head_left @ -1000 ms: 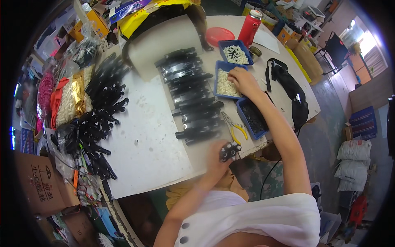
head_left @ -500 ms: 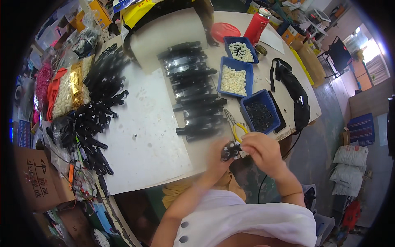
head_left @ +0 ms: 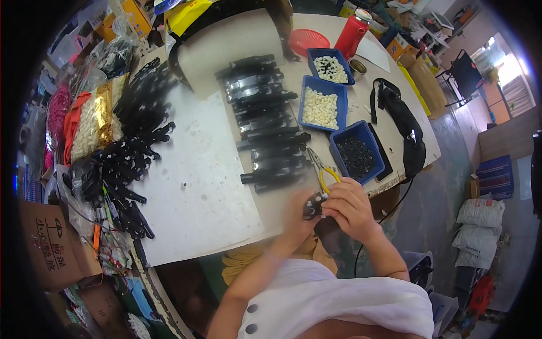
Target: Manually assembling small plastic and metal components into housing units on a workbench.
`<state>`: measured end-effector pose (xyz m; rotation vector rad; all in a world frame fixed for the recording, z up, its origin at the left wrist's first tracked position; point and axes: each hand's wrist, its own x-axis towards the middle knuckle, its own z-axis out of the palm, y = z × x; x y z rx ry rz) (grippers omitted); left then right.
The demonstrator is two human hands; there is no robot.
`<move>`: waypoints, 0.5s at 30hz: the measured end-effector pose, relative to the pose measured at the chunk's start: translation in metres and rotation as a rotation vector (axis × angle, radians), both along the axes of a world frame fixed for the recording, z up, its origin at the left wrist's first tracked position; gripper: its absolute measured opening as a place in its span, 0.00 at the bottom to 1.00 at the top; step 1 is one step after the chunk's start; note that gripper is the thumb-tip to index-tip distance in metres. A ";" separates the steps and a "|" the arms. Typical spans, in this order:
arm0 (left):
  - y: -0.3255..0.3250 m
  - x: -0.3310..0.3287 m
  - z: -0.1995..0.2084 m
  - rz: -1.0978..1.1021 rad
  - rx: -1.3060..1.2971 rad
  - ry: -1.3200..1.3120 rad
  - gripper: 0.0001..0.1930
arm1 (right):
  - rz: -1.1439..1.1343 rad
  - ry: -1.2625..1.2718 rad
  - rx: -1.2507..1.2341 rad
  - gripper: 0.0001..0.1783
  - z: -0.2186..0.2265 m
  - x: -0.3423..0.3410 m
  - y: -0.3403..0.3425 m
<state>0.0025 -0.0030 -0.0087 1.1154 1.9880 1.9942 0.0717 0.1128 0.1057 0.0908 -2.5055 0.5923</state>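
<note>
– Where is our black part (head_left: 312, 207)?
– Within the curled fingers of our left hand (head_left: 297, 218); our right hand (head_left: 352, 210) pinches narrowly at its edge, on what, we cannot tell.
– Hazard?
– Slack left fingers could let it roll.

Black cluster of parts, held between two hands.
The black cluster (head_left: 312, 207) is compact, with rounded ends and pale spots on the face which is turned up. It is gripped in the left hand (head_left: 296, 210), at the near edge of the table (head_left: 197, 186), and its lower part is hidden by the fingers. A small pale piece (head_left: 323, 216) shows at its right side, by the pinched fingertips of the right hand (head_left: 351, 209); whether it is seated, I cannot tell.
</note>
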 end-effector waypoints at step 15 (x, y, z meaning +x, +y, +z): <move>-0.001 0.002 -0.001 0.001 0.046 0.118 0.33 | 0.186 -0.632 0.748 0.08 0.061 -0.012 -0.017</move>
